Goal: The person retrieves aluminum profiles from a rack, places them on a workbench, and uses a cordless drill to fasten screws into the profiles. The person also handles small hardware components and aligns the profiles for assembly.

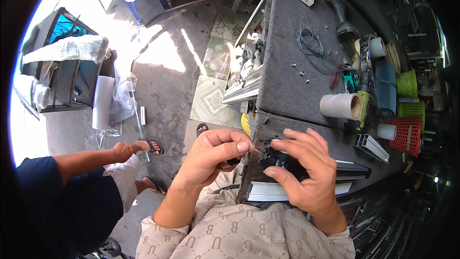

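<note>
My left hand point(214, 157) is closed in a pinch, thumb against forefinger. A thin, pale piece of wire point(256, 150) sticks out from its fingertips toward the bench edge. Something dark shows under the curled fingers, too hidden to name. Across from it my right hand point(306, 170) is open, thumb and fingers spread around a small black part point(278, 158) at the bench corner. Whether the fingertips touch that part I cannot tell. White-and-black aluminium profiles point(273, 191) lie just below my right hand, against my shirt.
On the carpeted bench point(292, 91) are coiled wire point(310, 43), a roll of film point(340, 106), a green-and-black drill point(363, 96), a grinder point(341, 17) and several screws. Baskets point(407, 134) stand at right. Another person point(72, 196) is at left, near a wrapped frame point(67, 62).
</note>
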`<state>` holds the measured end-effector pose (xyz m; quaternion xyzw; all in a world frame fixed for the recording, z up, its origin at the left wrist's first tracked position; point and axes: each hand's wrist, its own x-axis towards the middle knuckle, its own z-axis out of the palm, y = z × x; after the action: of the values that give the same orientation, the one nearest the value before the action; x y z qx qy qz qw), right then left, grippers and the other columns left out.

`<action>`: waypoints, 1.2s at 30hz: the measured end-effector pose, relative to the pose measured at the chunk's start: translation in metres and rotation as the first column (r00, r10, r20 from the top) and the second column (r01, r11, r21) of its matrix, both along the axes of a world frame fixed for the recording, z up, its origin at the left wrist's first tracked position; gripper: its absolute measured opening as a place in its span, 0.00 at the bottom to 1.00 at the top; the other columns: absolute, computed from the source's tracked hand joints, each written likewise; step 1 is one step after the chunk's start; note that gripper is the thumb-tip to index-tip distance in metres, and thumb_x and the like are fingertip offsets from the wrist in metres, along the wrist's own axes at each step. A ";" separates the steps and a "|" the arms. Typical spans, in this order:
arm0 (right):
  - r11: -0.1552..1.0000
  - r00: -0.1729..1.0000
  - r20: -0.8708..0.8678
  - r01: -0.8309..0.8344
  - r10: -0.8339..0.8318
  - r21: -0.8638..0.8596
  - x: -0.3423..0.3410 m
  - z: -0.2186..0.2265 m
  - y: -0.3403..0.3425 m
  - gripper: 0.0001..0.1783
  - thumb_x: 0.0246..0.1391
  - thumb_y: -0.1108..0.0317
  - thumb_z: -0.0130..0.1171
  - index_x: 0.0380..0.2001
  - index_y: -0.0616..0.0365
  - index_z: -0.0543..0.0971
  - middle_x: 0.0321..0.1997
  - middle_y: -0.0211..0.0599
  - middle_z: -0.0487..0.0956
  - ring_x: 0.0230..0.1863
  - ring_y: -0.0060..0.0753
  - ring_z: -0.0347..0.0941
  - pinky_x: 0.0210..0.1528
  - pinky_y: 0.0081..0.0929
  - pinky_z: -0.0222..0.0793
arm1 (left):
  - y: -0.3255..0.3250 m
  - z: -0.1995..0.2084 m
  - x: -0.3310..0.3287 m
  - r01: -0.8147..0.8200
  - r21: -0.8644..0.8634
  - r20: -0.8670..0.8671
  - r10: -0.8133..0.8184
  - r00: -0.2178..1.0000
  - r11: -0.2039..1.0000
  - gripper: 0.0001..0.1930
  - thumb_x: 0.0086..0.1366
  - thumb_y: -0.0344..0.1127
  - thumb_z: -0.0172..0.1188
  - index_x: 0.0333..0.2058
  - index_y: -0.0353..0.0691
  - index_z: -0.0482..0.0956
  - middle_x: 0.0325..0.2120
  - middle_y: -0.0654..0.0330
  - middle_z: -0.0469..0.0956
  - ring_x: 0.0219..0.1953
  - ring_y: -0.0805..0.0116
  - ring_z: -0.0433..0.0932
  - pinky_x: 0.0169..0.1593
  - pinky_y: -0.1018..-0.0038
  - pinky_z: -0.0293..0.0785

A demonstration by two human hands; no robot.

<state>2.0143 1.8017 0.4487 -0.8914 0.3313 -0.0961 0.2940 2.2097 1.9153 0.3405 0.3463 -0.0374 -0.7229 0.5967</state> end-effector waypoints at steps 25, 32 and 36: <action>0.998 0.969 0.243 0.044 -0.033 -0.038 0.014 -0.011 0.002 0.06 0.50 0.75 0.75 0.32 0.60 0.88 0.31 0.38 0.88 0.34 0.37 0.84 0.54 0.40 0.73 | -0.006 -0.033 -0.020 -0.348 -0.141 -0.459 0.250 0.852 0.927 0.32 0.68 0.32 0.70 0.68 0.39 0.69 0.61 0.47 0.75 0.48 0.62 0.81 0.59 0.63 0.84; 0.995 0.957 0.290 0.048 -0.022 -0.084 0.013 -0.015 0.003 0.06 0.49 0.76 0.75 0.32 0.59 0.88 0.30 0.37 0.87 0.32 0.37 0.83 0.52 0.38 0.73 | -0.012 -0.026 -0.019 -0.406 -0.128 -0.408 0.326 0.853 0.905 0.22 0.71 0.29 0.66 0.62 0.36 0.76 0.66 0.41 0.72 0.50 0.65 0.85 0.53 0.72 0.89; 0.993 0.950 0.312 0.059 -0.024 -0.102 0.014 -0.017 0.003 0.06 0.49 0.75 0.75 0.32 0.58 0.88 0.27 0.36 0.85 0.30 0.38 0.80 0.48 0.37 0.72 | -0.012 -0.025 -0.019 -0.456 -0.096 -0.448 0.370 0.814 0.885 0.20 0.72 0.26 0.63 0.60 0.31 0.75 0.66 0.37 0.71 0.53 0.61 0.86 0.53 0.70 0.90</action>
<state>2.0283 1.8047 0.4318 -0.8728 0.2940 -0.2591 0.2909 2.1903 1.9031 0.3159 0.1221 0.0951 -0.6247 0.7654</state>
